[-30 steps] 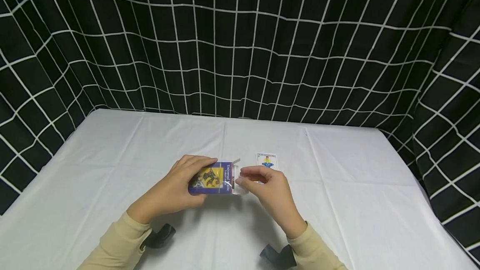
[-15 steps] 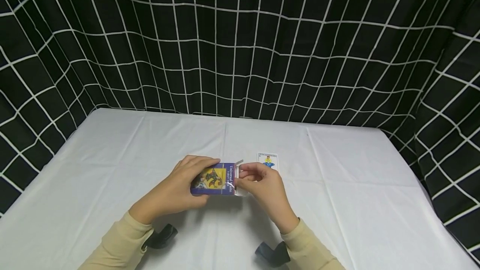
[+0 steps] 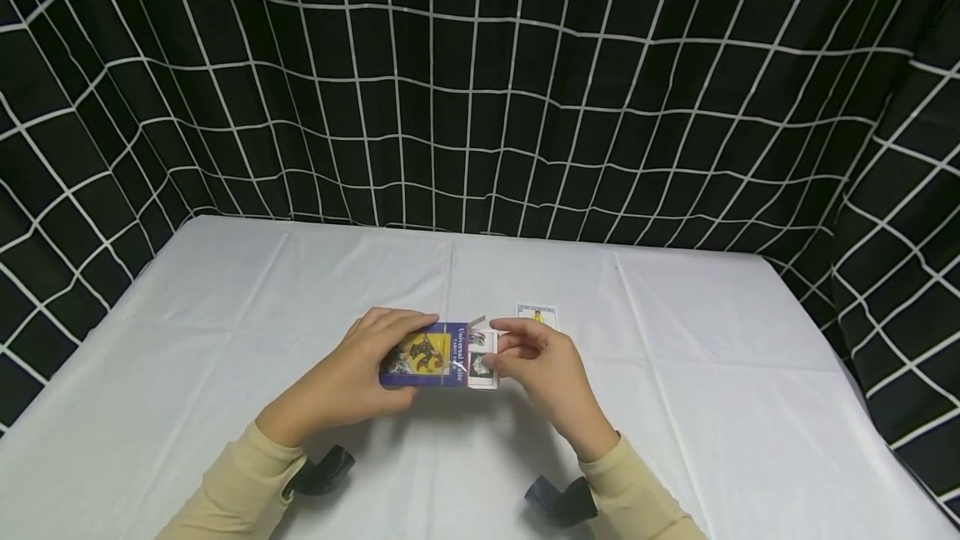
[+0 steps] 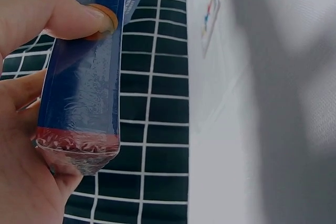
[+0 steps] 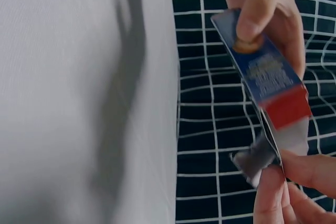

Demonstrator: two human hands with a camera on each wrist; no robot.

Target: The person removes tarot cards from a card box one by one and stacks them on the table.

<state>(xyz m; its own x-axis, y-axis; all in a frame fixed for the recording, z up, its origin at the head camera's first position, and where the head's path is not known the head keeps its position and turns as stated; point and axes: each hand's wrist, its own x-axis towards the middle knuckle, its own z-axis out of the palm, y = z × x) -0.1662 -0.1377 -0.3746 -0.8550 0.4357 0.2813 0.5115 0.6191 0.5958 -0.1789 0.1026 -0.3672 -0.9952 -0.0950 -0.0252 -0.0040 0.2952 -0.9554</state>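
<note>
My left hand [image 3: 352, 373] grips a blue tarot deck box [image 3: 423, 355], yellow picture facing up, its opened end to the right. In the left wrist view the thumb presses the side of the box [image 4: 84, 87], whose closed end is wrapped in crinkled clear film. Printed tarot cards [image 3: 482, 369] stick partway out of the open end. My right hand [image 3: 547, 373] pinches a card by its outer edge between thumb and fingers. In the right wrist view, the thin card edge [image 5: 271, 137] runs from the box to those fingertips, beside a loose flap [image 5: 294, 136].
Behind my right hand a single card [image 3: 537, 315] lies face up on the white-clothed table [image 3: 300, 273], partly hidden by that hand. Dark wrist mounts [image 3: 322, 473] hang under both sleeves. A black curtain [image 3: 450, 107] with white grid lines stands beyond the table's far edge.
My right hand first moves in at the box's open end, then draws back right, pulling card faces partway into view. The left hand and box stay nearly in place.
</note>
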